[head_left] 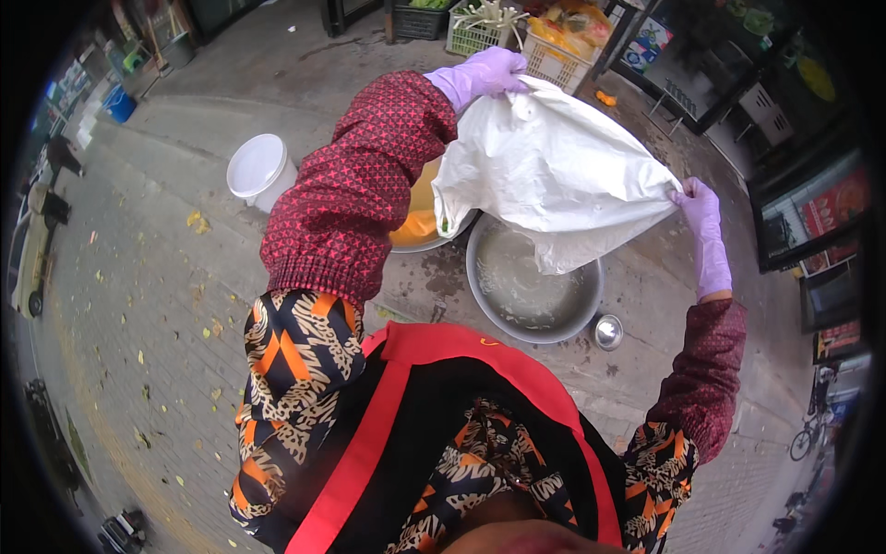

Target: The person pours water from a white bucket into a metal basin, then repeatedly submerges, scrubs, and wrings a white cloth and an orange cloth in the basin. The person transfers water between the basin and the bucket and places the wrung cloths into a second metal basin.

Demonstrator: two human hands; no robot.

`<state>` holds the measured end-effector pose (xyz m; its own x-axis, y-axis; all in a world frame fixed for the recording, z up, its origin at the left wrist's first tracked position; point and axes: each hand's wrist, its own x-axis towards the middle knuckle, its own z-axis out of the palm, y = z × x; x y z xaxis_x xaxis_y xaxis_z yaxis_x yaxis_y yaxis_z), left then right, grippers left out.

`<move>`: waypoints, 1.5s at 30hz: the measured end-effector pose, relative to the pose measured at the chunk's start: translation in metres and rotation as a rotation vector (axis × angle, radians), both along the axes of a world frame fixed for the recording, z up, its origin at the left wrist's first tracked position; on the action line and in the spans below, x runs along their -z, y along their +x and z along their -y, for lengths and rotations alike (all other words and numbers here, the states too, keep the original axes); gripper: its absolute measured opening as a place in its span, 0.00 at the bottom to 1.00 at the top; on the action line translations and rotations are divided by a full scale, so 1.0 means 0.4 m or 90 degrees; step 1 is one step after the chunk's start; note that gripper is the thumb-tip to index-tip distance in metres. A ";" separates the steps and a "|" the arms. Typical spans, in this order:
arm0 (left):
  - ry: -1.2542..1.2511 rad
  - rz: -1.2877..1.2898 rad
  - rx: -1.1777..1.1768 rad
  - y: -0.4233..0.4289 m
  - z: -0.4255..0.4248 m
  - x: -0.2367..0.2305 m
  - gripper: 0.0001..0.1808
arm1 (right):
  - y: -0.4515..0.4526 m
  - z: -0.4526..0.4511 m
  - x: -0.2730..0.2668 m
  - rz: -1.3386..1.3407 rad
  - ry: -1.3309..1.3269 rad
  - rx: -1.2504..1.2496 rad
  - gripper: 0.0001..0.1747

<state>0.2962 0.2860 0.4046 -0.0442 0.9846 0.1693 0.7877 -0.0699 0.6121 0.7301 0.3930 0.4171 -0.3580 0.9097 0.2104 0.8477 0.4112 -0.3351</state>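
Note:
A white woven plastic sack hangs spread between my hands, both in lilac rubber gloves. My left hand is closed on its upper left corner, far forward. At the right, my right hand pinches another corner. The sack's lower edge hangs over a round metal basin of cloudy water with small pale bits in it. A second metal basin, partly hidden by the sack and my left sleeve, holds yellowish liquid and something orange. Beside the water basin sits a small metal bowl on the ground.
A white lidded bucket stands left of my left arm. Plastic crates with vegetables and bags line the far side, near a glass shopfront. Farther left is a blue bucket. Fallen leaves dot the paving.

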 end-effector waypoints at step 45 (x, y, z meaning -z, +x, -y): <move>0.461 0.240 -0.071 -0.102 0.103 0.141 0.11 | -0.914 0.141 0.034 -0.412 -0.473 -0.340 0.23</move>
<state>0.2552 0.2448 0.3481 -0.3164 0.6240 0.7145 0.5634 -0.4824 0.6708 0.3647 0.3365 0.4033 -0.7603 0.6487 -0.0330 0.1997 0.1851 -0.9622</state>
